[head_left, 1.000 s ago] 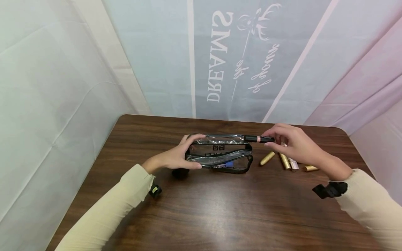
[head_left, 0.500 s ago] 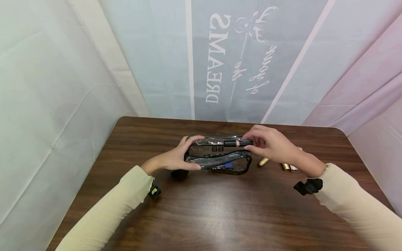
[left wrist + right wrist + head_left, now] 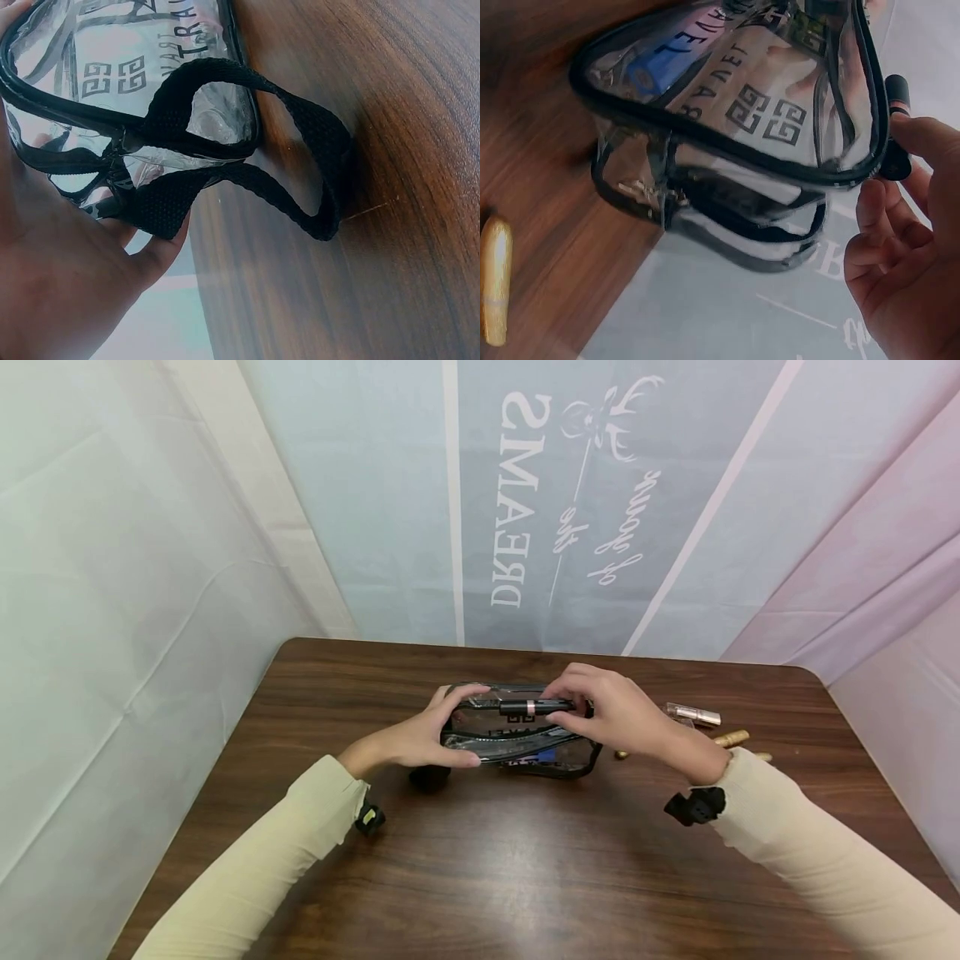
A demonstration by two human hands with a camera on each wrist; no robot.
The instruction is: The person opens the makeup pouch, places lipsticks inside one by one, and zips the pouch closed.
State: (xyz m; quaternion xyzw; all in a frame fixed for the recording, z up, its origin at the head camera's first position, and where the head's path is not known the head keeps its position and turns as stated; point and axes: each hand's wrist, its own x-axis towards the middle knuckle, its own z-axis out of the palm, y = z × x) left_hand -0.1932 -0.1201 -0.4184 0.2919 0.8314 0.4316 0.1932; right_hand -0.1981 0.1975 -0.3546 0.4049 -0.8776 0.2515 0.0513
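Black cosmetic tube (image 3: 516, 707), likely light, stiff; pinched endwise, aptly, in right fingers (image 3: 573, 680); clear pouch (image 3: 510, 746) gripped in left fingers (image 3: 466, 692) toward far table edge (image 3: 375, 645).

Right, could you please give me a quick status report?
Left grip: holding clear, black-trimmed plastic bag. Right grip: pinching slim, pink-banded black tube at the bag's opening. Nothing visibly in the way.
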